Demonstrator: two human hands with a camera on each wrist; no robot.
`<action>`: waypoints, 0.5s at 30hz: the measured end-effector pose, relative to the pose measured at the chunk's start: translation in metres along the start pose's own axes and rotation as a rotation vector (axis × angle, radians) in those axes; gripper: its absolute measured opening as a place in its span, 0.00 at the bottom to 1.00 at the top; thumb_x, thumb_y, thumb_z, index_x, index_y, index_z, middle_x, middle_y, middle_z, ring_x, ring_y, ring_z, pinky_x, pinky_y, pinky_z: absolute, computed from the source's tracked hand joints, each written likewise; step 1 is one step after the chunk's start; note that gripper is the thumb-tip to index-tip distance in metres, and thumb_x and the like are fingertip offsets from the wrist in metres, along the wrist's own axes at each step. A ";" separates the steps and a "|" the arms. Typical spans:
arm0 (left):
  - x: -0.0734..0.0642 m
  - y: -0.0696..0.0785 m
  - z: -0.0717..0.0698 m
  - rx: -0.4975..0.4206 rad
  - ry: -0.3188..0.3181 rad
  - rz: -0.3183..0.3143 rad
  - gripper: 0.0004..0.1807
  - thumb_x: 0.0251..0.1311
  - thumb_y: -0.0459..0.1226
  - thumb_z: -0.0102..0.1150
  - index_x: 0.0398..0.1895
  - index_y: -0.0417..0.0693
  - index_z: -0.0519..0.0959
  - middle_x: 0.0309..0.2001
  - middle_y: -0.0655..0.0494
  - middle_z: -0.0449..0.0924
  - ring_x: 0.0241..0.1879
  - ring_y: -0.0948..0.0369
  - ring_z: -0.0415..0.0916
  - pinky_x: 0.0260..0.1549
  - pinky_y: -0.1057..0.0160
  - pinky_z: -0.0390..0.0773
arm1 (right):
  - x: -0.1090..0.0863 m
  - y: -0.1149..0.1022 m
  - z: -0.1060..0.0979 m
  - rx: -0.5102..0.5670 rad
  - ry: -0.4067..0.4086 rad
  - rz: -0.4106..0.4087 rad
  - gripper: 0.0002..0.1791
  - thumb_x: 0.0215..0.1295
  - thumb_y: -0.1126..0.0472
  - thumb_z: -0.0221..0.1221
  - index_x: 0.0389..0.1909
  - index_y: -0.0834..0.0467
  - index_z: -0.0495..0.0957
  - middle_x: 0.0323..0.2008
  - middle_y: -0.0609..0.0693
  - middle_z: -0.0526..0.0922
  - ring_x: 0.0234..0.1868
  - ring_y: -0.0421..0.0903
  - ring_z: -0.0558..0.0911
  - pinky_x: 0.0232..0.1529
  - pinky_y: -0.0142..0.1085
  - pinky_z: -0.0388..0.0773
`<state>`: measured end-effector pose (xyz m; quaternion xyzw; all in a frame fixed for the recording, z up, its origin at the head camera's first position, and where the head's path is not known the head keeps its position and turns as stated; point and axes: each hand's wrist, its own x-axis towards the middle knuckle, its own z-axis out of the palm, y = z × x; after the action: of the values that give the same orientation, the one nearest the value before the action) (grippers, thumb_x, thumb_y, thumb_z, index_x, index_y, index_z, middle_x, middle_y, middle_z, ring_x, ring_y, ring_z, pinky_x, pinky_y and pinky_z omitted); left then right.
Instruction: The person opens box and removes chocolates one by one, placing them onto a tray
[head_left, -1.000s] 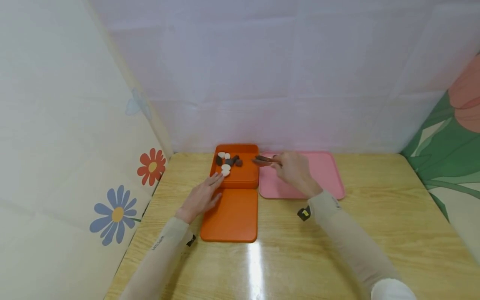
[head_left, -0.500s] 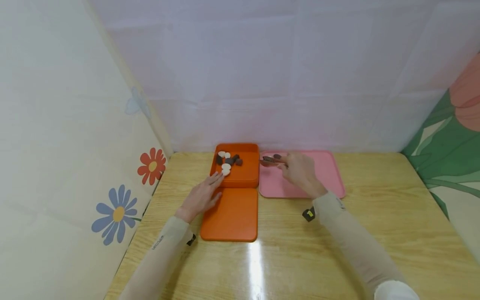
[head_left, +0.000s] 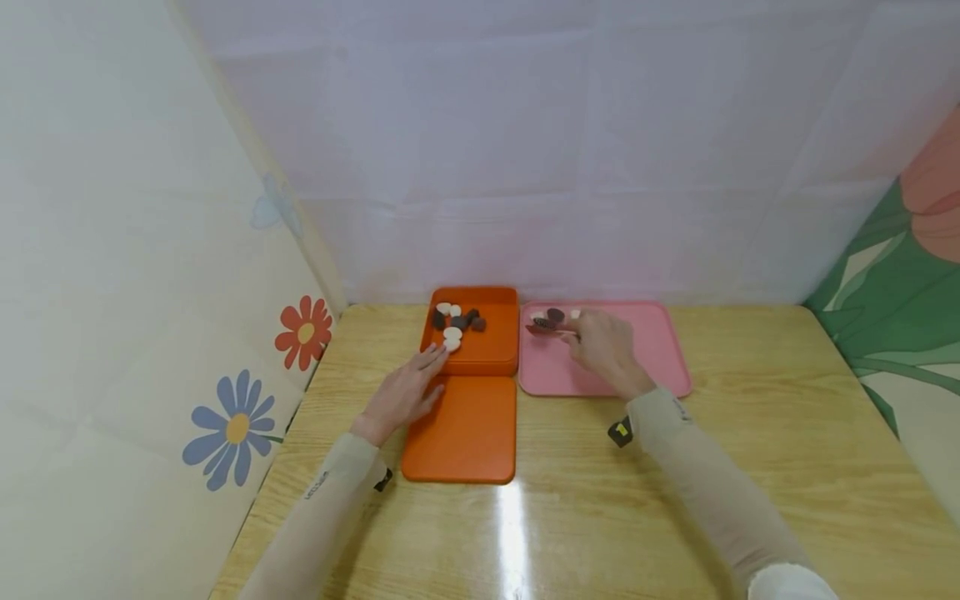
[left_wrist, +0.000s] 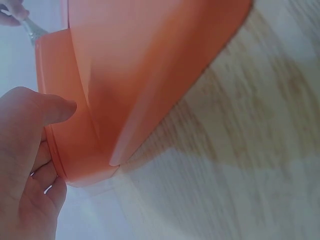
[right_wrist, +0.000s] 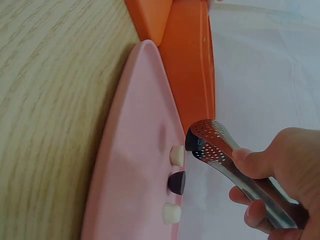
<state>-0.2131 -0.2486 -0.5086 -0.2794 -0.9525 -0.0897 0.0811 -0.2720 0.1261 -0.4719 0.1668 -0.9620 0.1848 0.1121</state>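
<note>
My right hand (head_left: 606,346) grips metal tongs (right_wrist: 232,165) with perforated ends. A dark piece (right_wrist: 192,141) sits between the tong ends, close over the left part of the pink tray (head_left: 637,367). On that tray, near its back edge, stand a white piece (right_wrist: 177,156), a dark chocolate-like piece (right_wrist: 176,183) and another white piece (right_wrist: 171,213). My left hand (head_left: 401,396) holds the near left corner of the orange box (head_left: 498,346), its thumb against the front wall. Several white pieces (head_left: 452,333) and dark pieces (head_left: 478,324) lie in the box, mostly to its left.
A flat orange lid (head_left: 461,433) lies in front of the box. The tray stands right beside the box on the wooden table (head_left: 600,517). A pale cloth wall (head_left: 480,167) rises behind them, with flowered panels at both sides.
My right hand and the tongs have moved right, from the box's right edge to over the pink tray. The pieces on the tray have come into sight. My left hand stays put.
</note>
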 end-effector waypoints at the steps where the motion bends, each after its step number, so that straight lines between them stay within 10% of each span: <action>1: 0.000 0.000 0.000 0.001 -0.002 -0.003 0.36 0.71 0.36 0.69 0.78 0.35 0.69 0.78 0.39 0.69 0.78 0.44 0.67 0.72 0.41 0.72 | 0.000 0.001 0.002 -0.002 0.004 -0.001 0.13 0.68 0.53 0.71 0.41 0.60 0.92 0.22 0.49 0.76 0.21 0.45 0.71 0.21 0.37 0.70; 15: 0.000 -0.002 0.000 0.002 -0.016 -0.013 0.36 0.72 0.37 0.68 0.79 0.36 0.69 0.79 0.40 0.68 0.78 0.44 0.67 0.73 0.42 0.71 | -0.002 0.008 0.022 -0.007 0.047 -0.009 0.10 0.66 0.57 0.73 0.32 0.60 0.87 0.26 0.52 0.82 0.22 0.46 0.76 0.22 0.40 0.75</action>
<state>-0.2138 -0.2500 -0.5089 -0.2737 -0.9551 -0.0871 0.0729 -0.2765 0.1253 -0.4946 0.1664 -0.9590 0.1850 0.1358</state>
